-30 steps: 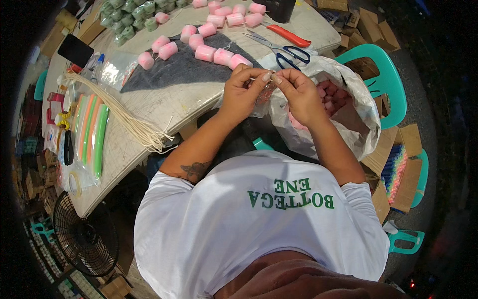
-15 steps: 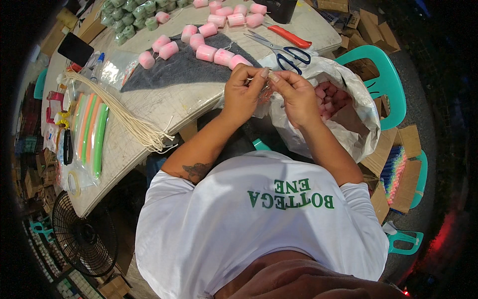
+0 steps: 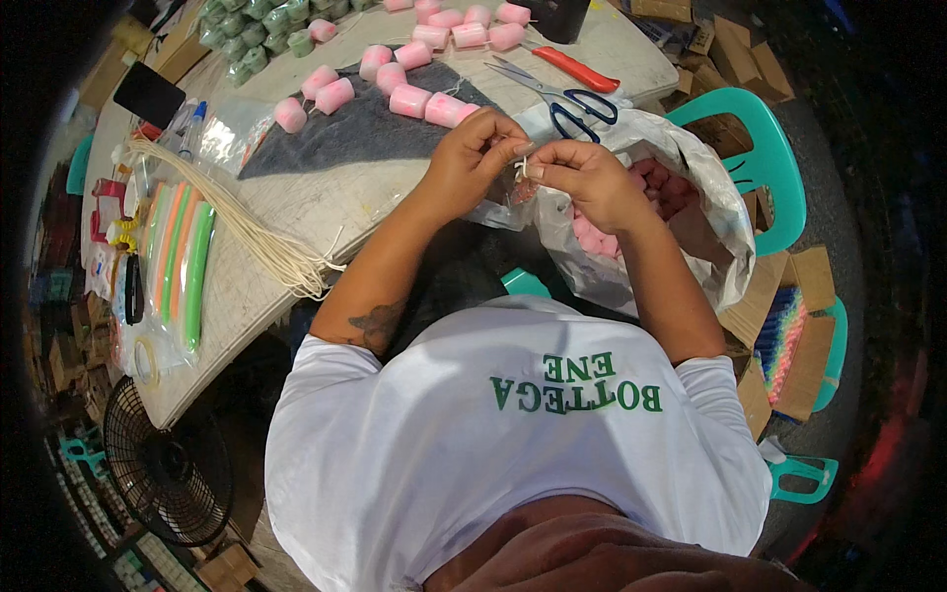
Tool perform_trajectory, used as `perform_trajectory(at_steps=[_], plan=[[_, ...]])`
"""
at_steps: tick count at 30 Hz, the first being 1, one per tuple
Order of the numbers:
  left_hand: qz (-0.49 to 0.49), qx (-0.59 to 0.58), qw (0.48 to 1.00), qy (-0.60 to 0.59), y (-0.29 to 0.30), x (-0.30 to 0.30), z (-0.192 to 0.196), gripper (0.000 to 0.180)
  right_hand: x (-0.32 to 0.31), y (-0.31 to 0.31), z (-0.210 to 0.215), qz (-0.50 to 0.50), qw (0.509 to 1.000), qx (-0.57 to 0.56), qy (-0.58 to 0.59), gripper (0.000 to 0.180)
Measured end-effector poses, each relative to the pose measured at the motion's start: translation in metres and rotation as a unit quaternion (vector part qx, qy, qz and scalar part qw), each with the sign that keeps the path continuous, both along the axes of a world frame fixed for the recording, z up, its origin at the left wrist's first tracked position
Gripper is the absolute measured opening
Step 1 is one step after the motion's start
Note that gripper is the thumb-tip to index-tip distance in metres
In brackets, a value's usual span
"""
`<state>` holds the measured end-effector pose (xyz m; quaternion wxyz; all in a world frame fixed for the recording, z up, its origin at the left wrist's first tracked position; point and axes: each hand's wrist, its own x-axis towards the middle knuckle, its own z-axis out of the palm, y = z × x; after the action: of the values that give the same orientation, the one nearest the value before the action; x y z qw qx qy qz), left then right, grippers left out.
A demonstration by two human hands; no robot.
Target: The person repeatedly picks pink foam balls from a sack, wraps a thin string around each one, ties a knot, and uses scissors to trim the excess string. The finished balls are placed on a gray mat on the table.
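Note:
My left hand (image 3: 480, 158) and my right hand (image 3: 587, 180) meet above the table's near edge, each in a fingertip pinch. Between them shows a short loop of thin white cord (image 3: 522, 168), gripped from both sides. Its far ends are hidden by my fingers. Just beyond my left hand, pink-and-white candle-like cylinders (image 3: 408, 102) lie on a dark grey cloth (image 3: 335, 138), some with bits of white string at their ends. Below my right hand stands a white plastic sack (image 3: 725, 212), its mouth wide around several pink pieces (image 3: 597, 237).
Scissors with dark blue handles (image 3: 567, 104) and a red-handled knife (image 3: 572, 69) lie beyond my hands. Cream cords (image 3: 232, 217) and bagged green and orange sticks (image 3: 182, 266) are at left. Green-wrapped cylinders (image 3: 252, 35) stand at the back. A teal chair (image 3: 779, 168) is at right.
My hands have shifted slightly left and nearer to me, and the white cord between the fingertips now shows more clearly. More of the pink pieces in the sack is visible.

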<state>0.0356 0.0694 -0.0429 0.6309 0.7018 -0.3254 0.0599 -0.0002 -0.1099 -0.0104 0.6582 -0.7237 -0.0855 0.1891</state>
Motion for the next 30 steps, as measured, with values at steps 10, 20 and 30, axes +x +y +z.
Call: perform_trajectory(at_steps=[10, 20, 30], plan=[[-0.083, -0.18, 0.959, 0.202, -0.013, -0.012, -0.011, 0.018, -0.001, 0.006, -0.006, -0.013, 0.996, 0.064, -0.059, 0.018], [0.061, -0.135, 0.975, 0.164, -0.024, -0.02, -0.013, 0.015, -0.012, 0.016, -0.001, -0.097, 0.917, -0.152, -0.356, 0.014], [0.09, -0.098, 0.988, 0.073, -0.02, -0.027, -0.009, 0.017, -0.018, 0.002, 0.008, -0.055, 0.997, 0.041, -0.043, 0.018]])
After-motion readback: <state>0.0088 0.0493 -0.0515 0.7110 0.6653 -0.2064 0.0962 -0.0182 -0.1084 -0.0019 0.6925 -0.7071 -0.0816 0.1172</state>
